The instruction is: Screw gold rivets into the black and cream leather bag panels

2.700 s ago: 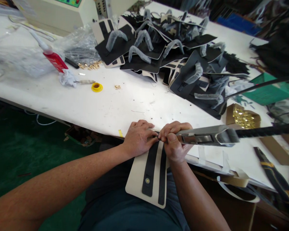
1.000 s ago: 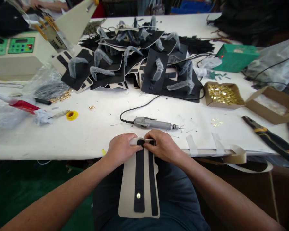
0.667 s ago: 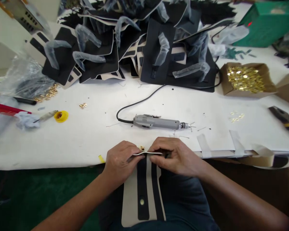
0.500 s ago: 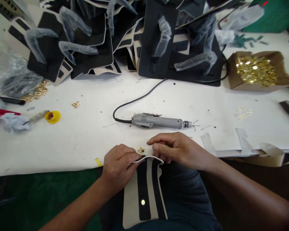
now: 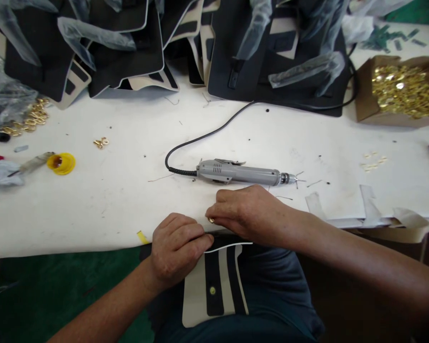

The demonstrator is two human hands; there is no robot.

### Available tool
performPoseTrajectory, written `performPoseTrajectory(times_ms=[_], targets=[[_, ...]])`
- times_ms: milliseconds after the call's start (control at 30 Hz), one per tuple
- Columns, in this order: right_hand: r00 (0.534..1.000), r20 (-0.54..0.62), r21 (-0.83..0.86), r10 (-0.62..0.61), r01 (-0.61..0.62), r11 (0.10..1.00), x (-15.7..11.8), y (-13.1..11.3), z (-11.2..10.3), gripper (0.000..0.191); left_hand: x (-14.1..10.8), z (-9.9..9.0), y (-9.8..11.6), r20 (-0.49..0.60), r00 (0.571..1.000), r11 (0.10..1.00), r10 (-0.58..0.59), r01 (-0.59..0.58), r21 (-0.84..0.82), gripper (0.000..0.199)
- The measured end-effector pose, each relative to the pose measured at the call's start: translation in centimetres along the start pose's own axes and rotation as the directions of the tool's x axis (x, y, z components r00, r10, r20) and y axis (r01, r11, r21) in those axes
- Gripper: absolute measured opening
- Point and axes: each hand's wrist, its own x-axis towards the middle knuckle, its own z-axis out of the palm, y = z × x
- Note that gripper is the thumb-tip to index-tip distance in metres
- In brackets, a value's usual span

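Observation:
At the table's front edge, my left hand (image 5: 178,245) is closed on the upper edge of a beige panel (image 5: 195,300) with dark stripes, which hangs over my lap. A round gold stud (image 5: 212,290) shows on one dark stripe. My right hand (image 5: 250,212) pinches a small gold fitting (image 5: 210,220) between thumb and fingers, just above the panel's edge. Behind my right hand lies a grey electric screwdriver (image 5: 241,173), its bit pointing right.
Black panels (image 5: 128,59) with plastic-wrapped handles fill the back. A cardboard box (image 5: 364,95) of gold parts stands at the right. A yellow roll (image 5: 67,163) and small gold fittings (image 5: 100,142) lie left. The screwdriver's cable (image 5: 207,136) curves backward.
My right hand has moved left and closed on the gold fitting that lay on the table. The panel's upper edge has tilted, showing its dark side. The camera view has shifted closer.

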Motion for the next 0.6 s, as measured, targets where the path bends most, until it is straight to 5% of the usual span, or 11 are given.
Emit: performPoseTrajectory(times_ms=[300,600], targets=[[0.997,0.023,0.204,0.069,-0.073,0.976,0.26,0.16,0.17,0.013,-0.39,-0.05,-0.62,0.01,0.997,0.997,0.072,-0.072,-0.001,0.009],[0.996,0.037,0.082,0.079,-0.082,0.993,0.48,-0.33,0.3,0.008,-0.84,0.31,-0.99,0.002,0.999,0.998,0.053,-0.053,-0.019,0.011]])
